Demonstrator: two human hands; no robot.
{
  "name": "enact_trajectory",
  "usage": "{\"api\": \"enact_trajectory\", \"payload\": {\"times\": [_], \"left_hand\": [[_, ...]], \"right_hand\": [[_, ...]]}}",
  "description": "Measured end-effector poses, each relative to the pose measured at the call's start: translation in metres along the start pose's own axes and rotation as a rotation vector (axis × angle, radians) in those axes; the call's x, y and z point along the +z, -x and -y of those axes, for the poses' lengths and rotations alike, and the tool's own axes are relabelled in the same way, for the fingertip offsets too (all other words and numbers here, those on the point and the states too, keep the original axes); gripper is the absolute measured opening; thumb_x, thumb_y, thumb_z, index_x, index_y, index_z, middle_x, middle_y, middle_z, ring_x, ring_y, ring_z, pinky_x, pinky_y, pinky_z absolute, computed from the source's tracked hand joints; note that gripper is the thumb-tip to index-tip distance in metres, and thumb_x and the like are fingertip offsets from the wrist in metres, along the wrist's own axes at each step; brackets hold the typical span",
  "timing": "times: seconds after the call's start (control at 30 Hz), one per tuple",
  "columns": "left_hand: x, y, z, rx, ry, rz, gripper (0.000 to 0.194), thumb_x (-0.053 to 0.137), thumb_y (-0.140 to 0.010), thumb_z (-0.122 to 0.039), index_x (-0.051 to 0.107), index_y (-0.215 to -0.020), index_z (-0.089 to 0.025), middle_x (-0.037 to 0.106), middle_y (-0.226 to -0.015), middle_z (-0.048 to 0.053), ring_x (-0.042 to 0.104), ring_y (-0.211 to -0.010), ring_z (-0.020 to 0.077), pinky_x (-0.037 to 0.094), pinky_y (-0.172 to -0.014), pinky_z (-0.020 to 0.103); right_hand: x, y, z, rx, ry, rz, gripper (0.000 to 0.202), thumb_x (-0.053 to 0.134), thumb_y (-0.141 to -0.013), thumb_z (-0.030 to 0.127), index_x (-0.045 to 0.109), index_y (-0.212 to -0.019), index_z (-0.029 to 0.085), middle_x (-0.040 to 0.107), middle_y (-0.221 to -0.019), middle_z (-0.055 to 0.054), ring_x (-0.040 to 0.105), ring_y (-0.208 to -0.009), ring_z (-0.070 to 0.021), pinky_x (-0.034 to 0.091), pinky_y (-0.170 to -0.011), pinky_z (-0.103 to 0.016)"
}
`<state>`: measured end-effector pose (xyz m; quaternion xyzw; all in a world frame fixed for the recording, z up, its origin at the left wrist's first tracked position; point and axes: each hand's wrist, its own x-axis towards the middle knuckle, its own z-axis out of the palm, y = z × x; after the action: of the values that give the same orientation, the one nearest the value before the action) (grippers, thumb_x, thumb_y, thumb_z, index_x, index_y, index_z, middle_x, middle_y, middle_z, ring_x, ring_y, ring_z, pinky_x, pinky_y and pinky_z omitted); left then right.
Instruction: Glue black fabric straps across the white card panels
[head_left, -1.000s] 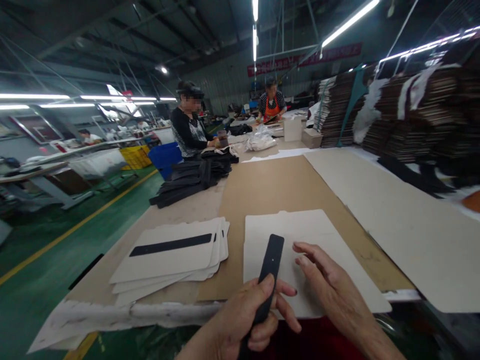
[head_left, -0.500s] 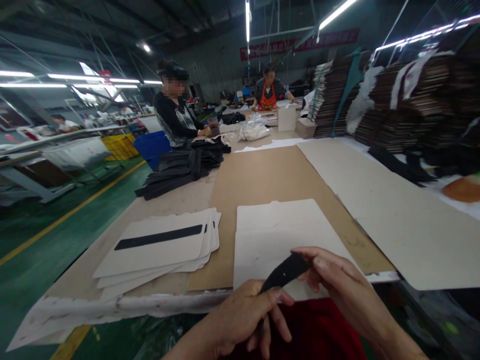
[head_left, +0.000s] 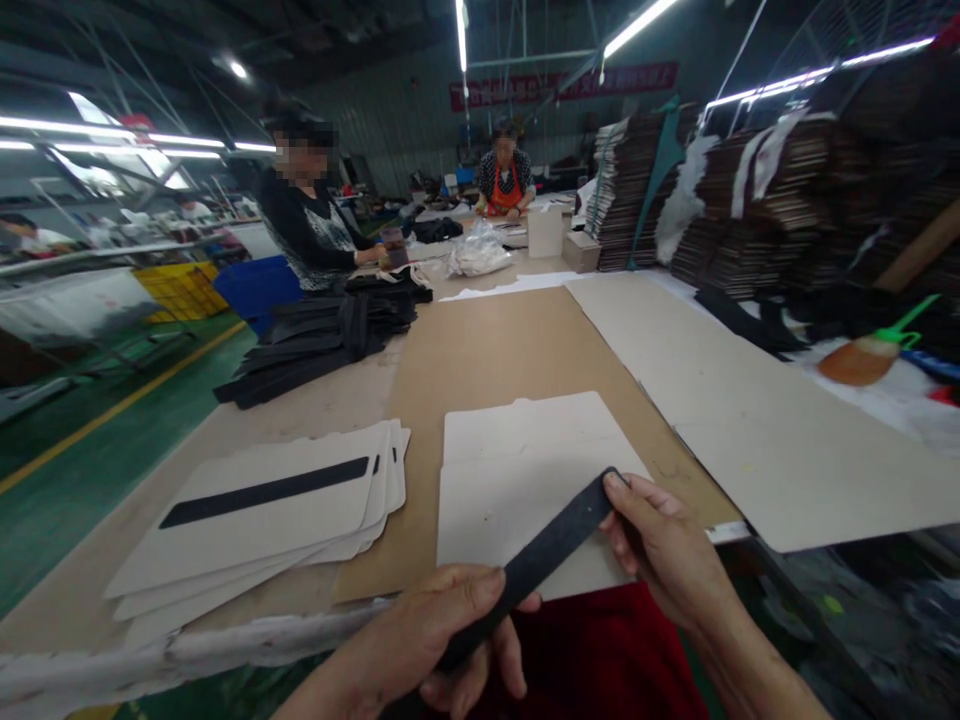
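A black strip [head_left: 551,545] is stretched slantwise between my two hands, over the near edge of a pale board [head_left: 517,480]. My left hand [head_left: 457,630] grips its lower part, thumb on top and fingers beneath. At the upper end, my right hand [head_left: 660,525] pinches the strip between thumb and fingers. To the left lies a fanned stack of pale boards [head_left: 262,540]; the top one bears a black strip [head_left: 266,492] across its middle. The lower end of the held strip is partly hidden behind my left hand.
Black strips [head_left: 322,335] lie piled at the left back. A long pale sheet [head_left: 720,380] covers the right side, near tall stacks of dark sheets [head_left: 780,200] and an orange-brown container with a green top [head_left: 862,355]. Two people [head_left: 307,210] work farther along the table.
The strip was bent and short between my hands; now a longer, straighter length shows. My hands have moved farther apart, and the view has turned slightly right.
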<state>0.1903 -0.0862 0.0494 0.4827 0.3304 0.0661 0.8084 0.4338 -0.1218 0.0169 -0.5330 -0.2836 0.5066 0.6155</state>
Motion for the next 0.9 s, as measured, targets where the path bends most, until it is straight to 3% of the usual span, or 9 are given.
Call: {"api": "enact_trajectory", "payload": {"times": [0.13,0.2,0.3,0.4,0.5,0.63,0.77,0.9], "left_hand": [[-0.007,0.013,-0.002,-0.025,-0.149,-0.069,0.046,0.057,-0.089,-0.056,0.067,-0.102,-0.013,0.073,-0.093,0.01,0.057,-0.051,0.0063,0.026,-0.038,0.015],[-0.012,0.022,-0.003,-0.036,-0.301,-0.156,0.043,0.056,-0.09,-0.053,0.069,-0.094,-0.013,0.072,-0.084,0.007,0.055,-0.052,0.0063,0.029,-0.041,0.015],[-0.022,0.03,-0.001,-0.067,-0.439,-0.306,0.044,0.058,-0.085,-0.058,0.069,-0.087,-0.015,0.062,-0.06,-0.001,0.038,-0.044,0.0053,0.025,-0.041,0.016],[-0.031,0.029,0.004,-0.045,-0.514,-0.443,0.046,0.06,-0.079,-0.063,0.067,-0.08,-0.017,0.056,-0.055,-0.004,0.039,-0.045,0.0068,0.025,-0.044,0.018],[-0.036,0.019,0.007,0.038,-0.601,-0.576,0.042,0.06,-0.08,-0.06,0.066,-0.078,-0.019,0.055,-0.057,-0.004,0.048,-0.052,0.0107,0.035,-0.051,0.02],[-0.04,0.003,0.007,0.094,-0.667,-0.712,0.04,0.056,-0.084,-0.059,0.066,-0.093,-0.022,0.064,-0.071,-0.002,0.058,-0.065,0.0165,0.043,-0.057,0.023],[-0.043,-0.008,0.008,0.119,-0.723,-0.748,0.04,0.055,-0.084,-0.059,0.065,-0.098,-0.022,0.065,-0.073,-0.001,0.058,-0.064,0.0173,0.044,-0.055,0.024],[-0.043,-0.011,0.007,0.138,-0.688,-0.765,0.039,0.055,-0.084,-0.059,0.065,-0.094,-0.022,0.064,-0.07,-0.002,0.057,-0.061,0.0164,0.043,-0.053,0.023]], "right_hand": [[-0.014,0.007,0.009,-0.068,0.086,-0.026,0.041,0.075,-0.074,0.056,0.06,-0.07,0.018,0.053,-0.05,0.004,0.038,-0.039,-0.0054,0.027,-0.039,-0.018],[-0.03,0.015,0.014,-0.061,0.195,-0.022,0.039,0.073,-0.077,0.055,0.061,-0.074,0.018,0.055,-0.054,0.003,0.041,-0.043,-0.0072,0.031,-0.042,-0.02],[-0.058,0.029,0.017,-0.011,0.4,-0.003,0.038,0.07,-0.079,0.057,0.064,-0.077,0.019,0.056,-0.059,0.002,0.046,-0.05,-0.0104,0.037,-0.046,-0.022],[-0.075,0.037,0.013,0.071,0.539,0.012,0.041,0.067,-0.079,0.06,0.066,-0.082,0.02,0.055,-0.062,0.001,0.047,-0.053,-0.0121,0.04,-0.049,-0.024],[-0.076,0.035,0.01,0.056,0.588,-0.056,0.043,0.065,-0.08,0.06,0.068,-0.097,0.021,0.052,-0.061,0.003,0.047,-0.054,-0.013,0.039,-0.049,-0.025],[-0.066,0.021,0.011,-0.178,0.719,-0.22,0.043,0.067,-0.079,0.054,0.067,-0.11,0.023,0.05,-0.067,0.003,0.052,-0.062,-0.0147,0.043,-0.055,-0.026],[-0.064,0.008,0.015,-0.269,0.903,-0.175,0.032,0.063,-0.083,0.049,0.071,-0.103,0.025,0.055,-0.07,0.001,0.053,-0.06,-0.0151,0.045,-0.056,-0.028],[-0.063,-0.001,0.018,-0.278,0.937,-0.15,0.03,0.062,-0.083,0.049,0.074,-0.098,0.025,0.055,-0.066,0.001,0.053,-0.057,-0.015,0.044,-0.052,-0.028]]}}
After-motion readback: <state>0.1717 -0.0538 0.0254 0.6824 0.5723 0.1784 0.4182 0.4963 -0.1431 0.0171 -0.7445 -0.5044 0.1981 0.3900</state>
